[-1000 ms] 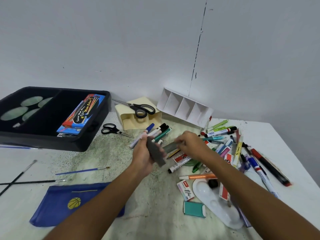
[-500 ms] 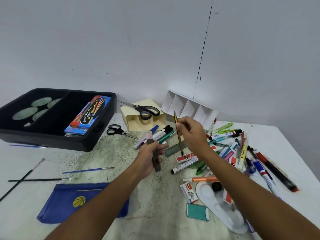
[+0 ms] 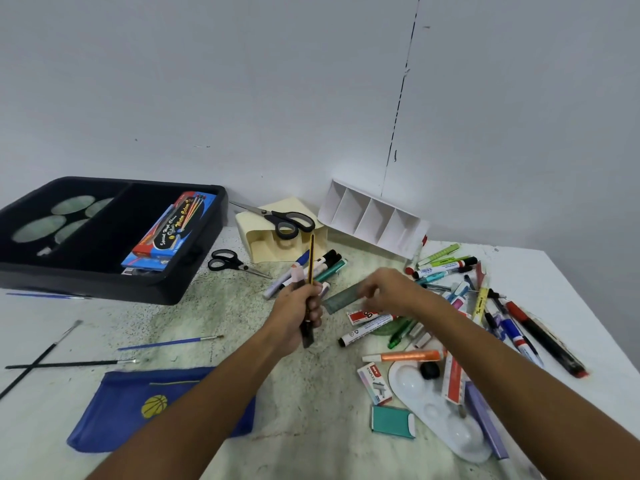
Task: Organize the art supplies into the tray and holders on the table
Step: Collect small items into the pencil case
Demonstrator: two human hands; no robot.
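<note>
My left hand point(image 3: 299, 311) grips an upright yellow-and-black pencil point(image 3: 311, 258) together with a dark flat strip point(image 3: 307, 337) that sticks out below the fist; something pink point(image 3: 296, 273) shows above the fingers. Blurred, my right hand point(image 3: 388, 289) hovers with loosely curved fingers over the right end of a grey-green ruler point(image 3: 337, 301) lying on the table. A black tray point(image 3: 104, 287) at the left holds a coloured-pencil box point(image 3: 169, 233). A cream holder point(image 3: 266, 249) and a white divided holder point(image 3: 374, 220) stand at the back.
Large scissors point(image 3: 289, 221) lie on the cream holder, small scissors point(image 3: 227, 263) beside it. Markers and pens point(image 3: 446, 268) are heaped at the right, with a white palette point(image 3: 440, 420) and staples box point(image 3: 375, 382) in front. Brushes point(image 3: 69, 363) and a blue pouch point(image 3: 131, 410) lie at the left.
The pencil has passed from my right hand into my left, which now holds it with the dark strip. My right hand has dropped to the ruler on the table.
</note>
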